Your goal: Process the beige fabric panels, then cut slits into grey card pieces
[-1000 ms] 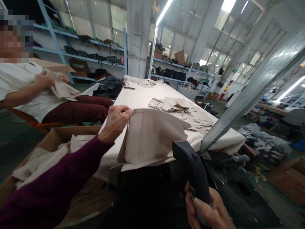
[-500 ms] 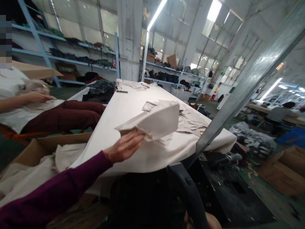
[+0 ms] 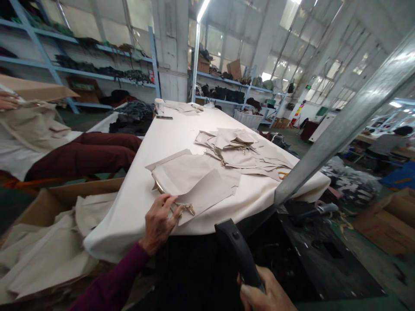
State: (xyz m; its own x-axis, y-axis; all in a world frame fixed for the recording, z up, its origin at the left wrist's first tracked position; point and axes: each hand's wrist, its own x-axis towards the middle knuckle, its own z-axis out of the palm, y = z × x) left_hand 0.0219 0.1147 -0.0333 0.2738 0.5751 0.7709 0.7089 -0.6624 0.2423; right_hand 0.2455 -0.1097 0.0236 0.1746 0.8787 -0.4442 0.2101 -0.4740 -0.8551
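Observation:
My left hand (image 3: 161, 221) pinches the near edge of a beige fabric piece (image 3: 184, 172) with its fingertips, close to a gold metal zipper end (image 3: 188, 209). The piece lies on the white-covered table (image 3: 129, 207), its right flap slightly lifted. More gold metal shows along its left edge. Fingers wrapped round, my right hand (image 3: 267, 291) grips a black handheld tool (image 3: 239, 252) at the table's front edge. The tool's exact kind is not clear. Just beyond the beige piece lies a pile of similar beige pieces (image 3: 240, 144), some with gold zipper parts.
A slanted metal post (image 3: 340, 129) rises at the table's right corner. Below left, a cardboard box (image 3: 94, 190) holds beige fabric. A co-worker in dark red trousers (image 3: 87, 160) sits on the left. A black machine surface (image 3: 324, 255) is at the right. Orange-handled scissors (image 3: 282, 175) lie near the post.
The beige piece, held up in the air before, now rests on the table. My left hand has come down and nearer with it. My right hand shows more, still on the black tool.

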